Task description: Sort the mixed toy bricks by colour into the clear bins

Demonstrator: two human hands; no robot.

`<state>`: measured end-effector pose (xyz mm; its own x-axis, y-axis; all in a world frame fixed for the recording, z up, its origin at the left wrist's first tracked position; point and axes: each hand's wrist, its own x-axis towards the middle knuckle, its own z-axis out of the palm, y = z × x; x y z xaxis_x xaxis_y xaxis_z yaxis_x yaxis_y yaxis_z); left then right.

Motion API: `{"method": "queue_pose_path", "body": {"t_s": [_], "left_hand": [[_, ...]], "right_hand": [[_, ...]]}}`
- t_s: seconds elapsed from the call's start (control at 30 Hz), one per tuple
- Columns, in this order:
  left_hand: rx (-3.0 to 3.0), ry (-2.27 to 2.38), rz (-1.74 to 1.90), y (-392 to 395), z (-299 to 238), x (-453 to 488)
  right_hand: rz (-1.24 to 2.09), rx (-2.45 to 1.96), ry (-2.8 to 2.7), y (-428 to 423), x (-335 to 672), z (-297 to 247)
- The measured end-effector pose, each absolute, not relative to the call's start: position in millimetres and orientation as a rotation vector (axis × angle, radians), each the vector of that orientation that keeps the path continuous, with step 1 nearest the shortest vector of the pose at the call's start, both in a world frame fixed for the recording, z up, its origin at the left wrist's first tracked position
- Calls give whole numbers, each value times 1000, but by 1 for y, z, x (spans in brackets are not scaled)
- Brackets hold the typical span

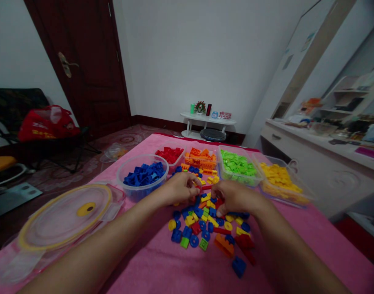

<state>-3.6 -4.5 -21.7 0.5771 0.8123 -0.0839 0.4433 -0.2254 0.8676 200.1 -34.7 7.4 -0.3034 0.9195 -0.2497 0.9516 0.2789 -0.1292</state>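
A heap of small plastic bricks [205, 228] in blue, yellow, red, orange and green lies on the pink tablecloth [162, 269]. My left hand [180, 188] hovers over the heap's far edge, fingers curled in a pinch on a small red piece [202, 188]. My right hand [232, 198] is close beside it, fingers bent down into the bricks; what they hold is hidden. The two hands nearly touch at the red piece.
Beyond the hands stand tubs sorted by colour: blue [144, 174], red [170, 155], orange [200, 158], green [238, 165], yellow [280, 179]. A clear lid with yellow rim [67, 216] lies at left. A white dresser [321, 163] stands right, a dark door [82, 61] far left.
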Motion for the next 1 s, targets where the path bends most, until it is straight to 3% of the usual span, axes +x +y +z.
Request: {"method": "queue_pose_path", "body": {"t_s": [0.1, 0.37, 1.0], "left_hand": [[1521, 934, 531, -6, -25, 3], [1059, 846, 627, -11, -22, 7], [809, 775, 657, -14, -26, 11]], "right_hand": [[-295, 1753, 2412, -39, 191, 3], [-444, 1812, 2417, -29, 205, 8], [-159, 2025, 2383, -28, 212, 14]]}}
